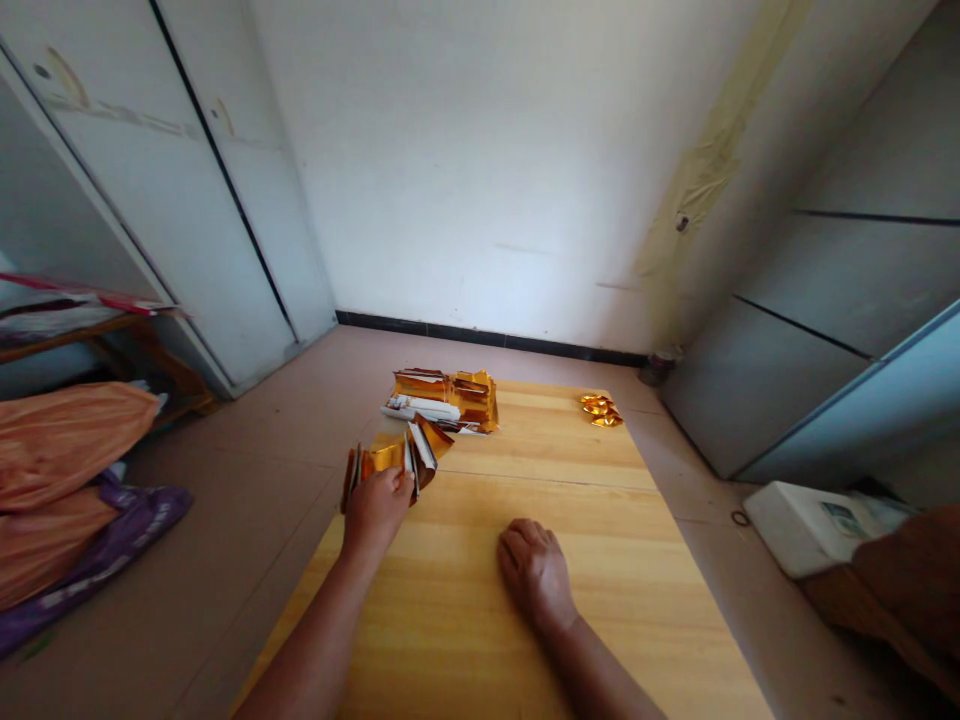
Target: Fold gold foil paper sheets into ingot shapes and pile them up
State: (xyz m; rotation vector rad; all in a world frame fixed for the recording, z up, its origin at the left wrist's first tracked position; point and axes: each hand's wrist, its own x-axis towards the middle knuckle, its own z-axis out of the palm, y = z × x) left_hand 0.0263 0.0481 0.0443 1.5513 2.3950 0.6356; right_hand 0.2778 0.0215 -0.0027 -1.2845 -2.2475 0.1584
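Observation:
My left hand (379,500) is closed on a stack of gold foil paper (386,457) at the left edge of the wooden table (600,540). The sheets stand up in folds, with white and brown edges showing. Just behind it lies a second pile of gold foil paper (472,400), partly folded open, with a white strip along its front. My right hand (534,570) rests on the tabletop, its fingers curled in and together; no object shows in it. Several small folded gold foil pieces (600,408) sit at the far right corner, apart from both hands.
Beyond the table are a pale wall (480,200) and a dark skirting strip (480,338). White cabinets (150,180) stand at left, near orange and purple bags (67,440). At right are a grey cabinet (810,300) and a white foam box (795,525) on the floor.

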